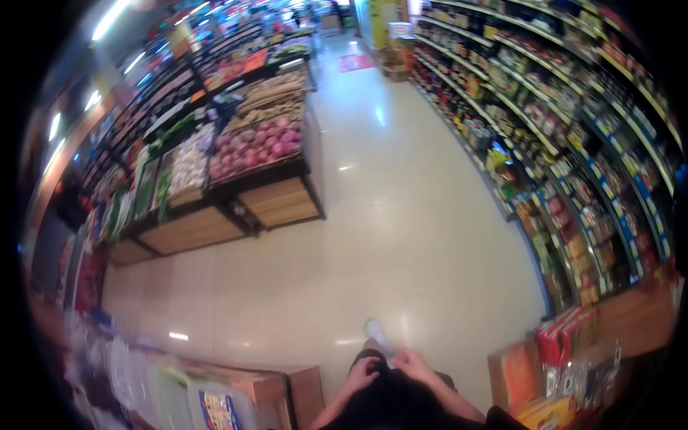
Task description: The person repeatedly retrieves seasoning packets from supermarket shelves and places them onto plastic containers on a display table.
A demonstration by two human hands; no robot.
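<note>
Shoe (377, 332): one showing, on floor (430, 251), long axis running forward | lies ahead of left hand (364, 374), fingers half-curled, and right hand (411, 363), bent inward; can't tell which is nearer or whether either pinches anything | dark clothing (390, 401) behind shoe

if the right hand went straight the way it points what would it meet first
The right hand seems to point toward the white shoe, though depth is unclear and it may pass above.
</note>
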